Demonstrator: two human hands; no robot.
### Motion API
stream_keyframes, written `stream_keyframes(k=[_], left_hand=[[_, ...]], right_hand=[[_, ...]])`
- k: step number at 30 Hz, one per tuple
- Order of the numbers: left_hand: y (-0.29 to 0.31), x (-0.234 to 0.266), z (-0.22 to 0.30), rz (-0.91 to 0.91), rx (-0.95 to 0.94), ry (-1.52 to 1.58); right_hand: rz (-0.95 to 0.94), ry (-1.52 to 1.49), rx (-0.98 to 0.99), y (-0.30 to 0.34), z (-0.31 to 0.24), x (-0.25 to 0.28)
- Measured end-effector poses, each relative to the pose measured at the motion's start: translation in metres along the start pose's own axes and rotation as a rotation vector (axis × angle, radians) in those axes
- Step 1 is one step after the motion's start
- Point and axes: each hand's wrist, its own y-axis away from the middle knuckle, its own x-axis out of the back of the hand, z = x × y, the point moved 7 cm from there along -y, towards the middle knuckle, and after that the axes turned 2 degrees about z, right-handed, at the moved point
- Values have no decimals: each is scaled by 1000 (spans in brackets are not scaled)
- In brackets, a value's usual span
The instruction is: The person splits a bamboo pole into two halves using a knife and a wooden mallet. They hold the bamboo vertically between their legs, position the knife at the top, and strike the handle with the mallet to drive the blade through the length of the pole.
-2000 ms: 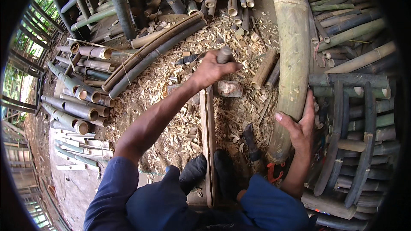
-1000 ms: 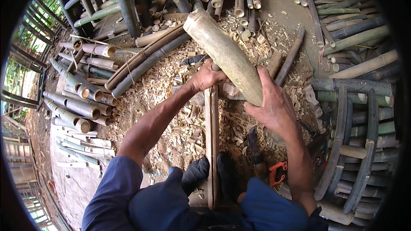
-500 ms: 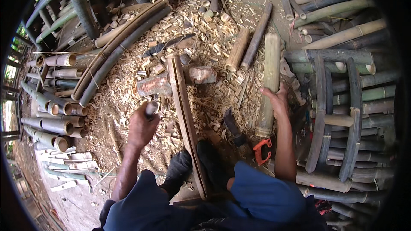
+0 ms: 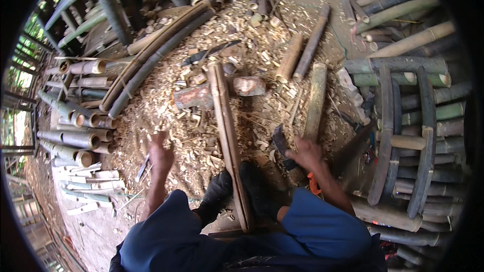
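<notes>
My left hand (image 4: 161,153) hangs above the wood chips with its fingers apart and nothing visible in it, though slightly blurred. Just to its left, a narrow blade (image 4: 142,169) lies on the ground. My right hand (image 4: 307,154) is open, its fingers spread over the lower end of a pale bamboo piece (image 4: 316,98) lying on the chips. Beside those fingers is a dark-bladed chopping tool (image 4: 279,140). An orange saw handle (image 4: 313,184) shows partly behind my right forearm. Between my feet, a long grooved wooden beam (image 4: 227,136) slopes away from me.
The beam's far end rests by a short reddish log (image 4: 194,96). Two bamboo lengths (image 4: 290,58) lie beyond, near the right. Bamboo stacks (image 4: 70,138) line the left; a bamboo frame (image 4: 407,142) sits on poles at the right. Chips (image 4: 201,141) cover the ground.
My right hand has let go of the bamboo piece, now lying on the chips, and moved left and nearer. The rounded object in my left hand is gone; that hand has opened and lowered.
</notes>
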Motion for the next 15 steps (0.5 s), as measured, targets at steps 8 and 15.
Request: stream_keyframes(k=[8, 15], left_hand=[[-30, -79, 140, -559, 361, 779], [-31, -113, 142, -576, 323, 830]], right_hand=[[13, 181, 69, 11, -39, -29], [162, -999, -116, -13, -43, 14]])
